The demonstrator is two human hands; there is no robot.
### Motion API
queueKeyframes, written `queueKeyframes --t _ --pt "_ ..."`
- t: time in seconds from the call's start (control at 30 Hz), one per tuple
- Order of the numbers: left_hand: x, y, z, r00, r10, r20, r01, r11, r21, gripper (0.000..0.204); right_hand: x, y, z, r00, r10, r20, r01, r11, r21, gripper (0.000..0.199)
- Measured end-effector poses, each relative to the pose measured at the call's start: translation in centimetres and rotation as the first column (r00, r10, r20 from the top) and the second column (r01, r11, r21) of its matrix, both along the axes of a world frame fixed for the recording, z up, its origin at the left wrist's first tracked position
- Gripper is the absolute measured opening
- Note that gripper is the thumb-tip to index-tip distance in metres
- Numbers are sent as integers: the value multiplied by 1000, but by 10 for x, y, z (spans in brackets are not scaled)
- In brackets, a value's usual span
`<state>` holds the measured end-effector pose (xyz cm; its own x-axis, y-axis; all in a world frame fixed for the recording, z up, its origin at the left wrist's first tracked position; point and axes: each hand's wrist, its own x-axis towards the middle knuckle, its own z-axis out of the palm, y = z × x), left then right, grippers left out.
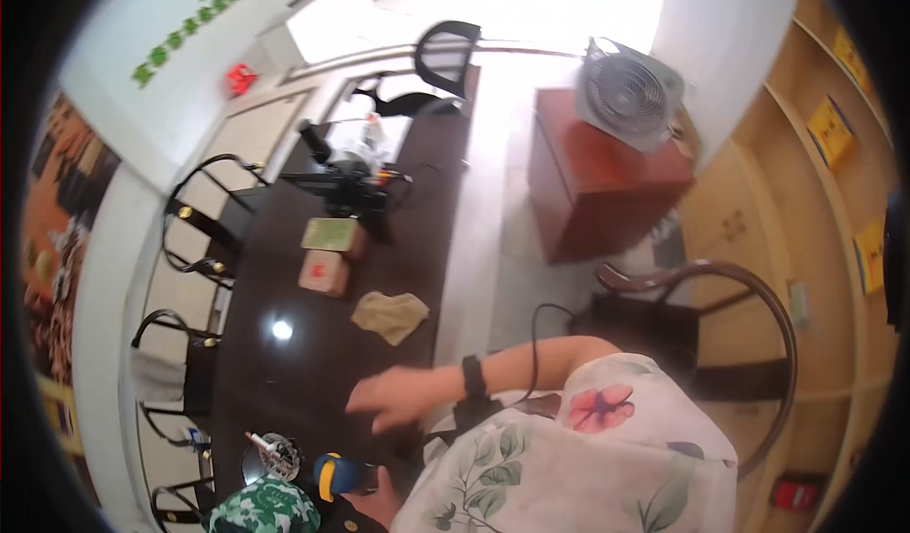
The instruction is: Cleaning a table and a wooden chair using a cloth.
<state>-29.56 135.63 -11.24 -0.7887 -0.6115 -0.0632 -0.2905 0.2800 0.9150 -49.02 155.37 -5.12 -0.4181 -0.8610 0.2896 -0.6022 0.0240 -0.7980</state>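
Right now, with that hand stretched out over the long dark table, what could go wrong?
1. The right hand hovers blurred over the dark glossy table; a fast sweep might knock the round metal ashtray-like dish near the edge.
2. The left hand is mostly hidden beside a yellow-and-blue handheld object; its grip cannot be judged, so it could slip.
3. A black cable loops by the right forearm and might snag.
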Motion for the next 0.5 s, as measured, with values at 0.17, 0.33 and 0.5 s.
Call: queueKeyframes --t 0.17,0.33,0.5 --pt "-66 37 -9 998 -66 -18 62 981 -185 53 19 188 -207 802 -475 -363 594 699 398 26" --pt "-132 34 -36 994 -75 -81 67 994 -91 52 111 296 -185 379 -834 -401 748 21 663 15" --pt "-171 39 -48 988 86 -128 -110 975 -195 39 135 360 -203 229 -786 -574 763 -222 608 43"
